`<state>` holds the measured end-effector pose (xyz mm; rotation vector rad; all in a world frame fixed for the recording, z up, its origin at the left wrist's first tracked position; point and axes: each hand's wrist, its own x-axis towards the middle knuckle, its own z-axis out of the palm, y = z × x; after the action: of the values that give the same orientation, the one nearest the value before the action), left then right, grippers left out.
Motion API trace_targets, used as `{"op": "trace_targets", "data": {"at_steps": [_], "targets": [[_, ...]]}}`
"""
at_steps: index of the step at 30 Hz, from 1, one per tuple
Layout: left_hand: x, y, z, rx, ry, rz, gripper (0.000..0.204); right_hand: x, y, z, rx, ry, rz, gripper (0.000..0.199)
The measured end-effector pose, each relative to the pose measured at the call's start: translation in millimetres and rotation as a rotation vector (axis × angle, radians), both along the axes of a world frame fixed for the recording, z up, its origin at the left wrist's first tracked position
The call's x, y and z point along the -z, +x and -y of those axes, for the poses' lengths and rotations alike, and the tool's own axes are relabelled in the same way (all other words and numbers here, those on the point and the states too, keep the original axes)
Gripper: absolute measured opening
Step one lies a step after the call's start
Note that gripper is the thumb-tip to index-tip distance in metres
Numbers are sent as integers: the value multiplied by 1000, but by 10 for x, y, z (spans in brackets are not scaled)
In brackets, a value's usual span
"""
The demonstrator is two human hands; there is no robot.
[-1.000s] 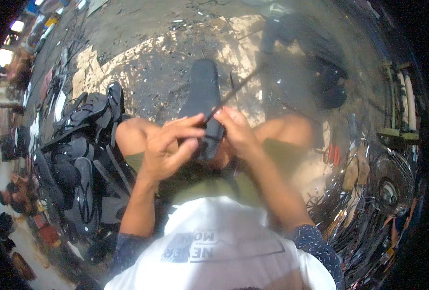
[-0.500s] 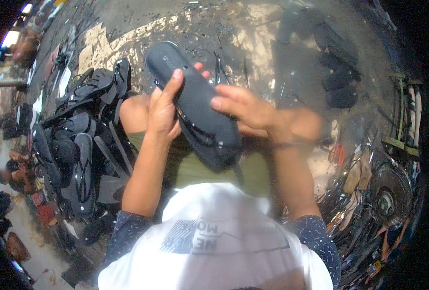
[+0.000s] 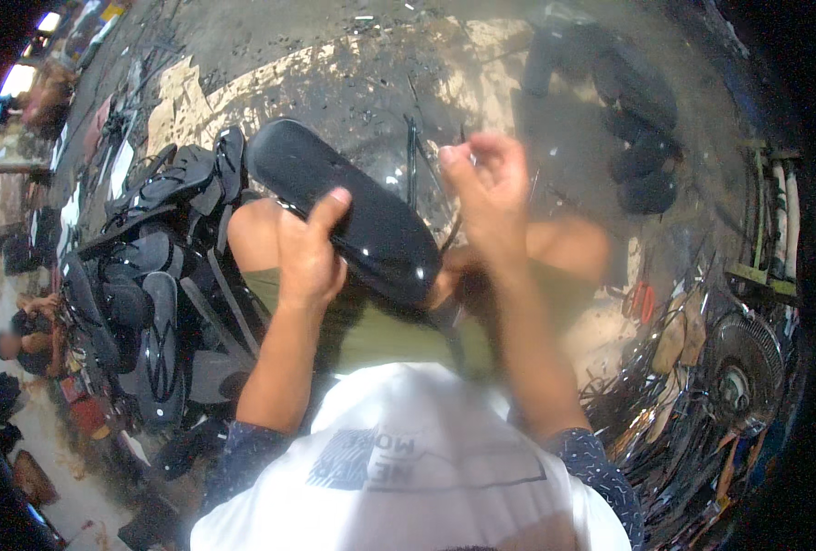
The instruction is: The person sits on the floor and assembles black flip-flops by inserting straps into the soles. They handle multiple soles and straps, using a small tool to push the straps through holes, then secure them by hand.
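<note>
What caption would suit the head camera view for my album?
Left hand holds a black sandal, right hand beside it, near a pile of sandals.

The left forearm (image 3: pixel 275 376) slants up and slightly inward, while the left hand (image 3: pixel 311 253) grips, thumb (image 3: pixel 336 200) angled up to the right, its other fingers hidden. The right hand (image 3: pixel 490 188) is raised well apart, fingers (image 3: pixel 501 147) bent, above an inward-leaning right forearm (image 3: pixel 541 358).

Grimy grey floor (image 3: pixel 275 46); black sandals (image 3: pixel 160 340) heaped left, red-handled tool (image 3: pixel 642 301) right, dark strips (image 3: pixel 651 441) tangled lower right.
</note>
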<state>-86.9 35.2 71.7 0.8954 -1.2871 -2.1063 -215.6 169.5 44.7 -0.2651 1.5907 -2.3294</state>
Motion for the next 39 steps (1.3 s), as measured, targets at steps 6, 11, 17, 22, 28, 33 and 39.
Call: {"op": "trace_targets", "data": {"at_steps": [6,11,17,22,28,33,39], "targets": [[-40,99,-98,132,-147,25,30,-361,158,-8,-221,488,-671,15],[-120,151,-154,187,-222,48,30,-477,207,7,-144,568,-764,10],[-149,148,-218,194,-377,81,17,-462,206,1,-142,583,-915,12],[-59,140,-275,138,-415,72,21,-418,195,24,-170,539,-888,12],[52,152,-274,210,-486,144,18,-307,213,-40,-226,532,-785,13],[88,82,-220,250,-718,114,77,-410,228,-48,-217,470,-806,9],[-3,172,-146,572,-282,-26,83,-419,346,-99,-467,389,-145,20]]}}
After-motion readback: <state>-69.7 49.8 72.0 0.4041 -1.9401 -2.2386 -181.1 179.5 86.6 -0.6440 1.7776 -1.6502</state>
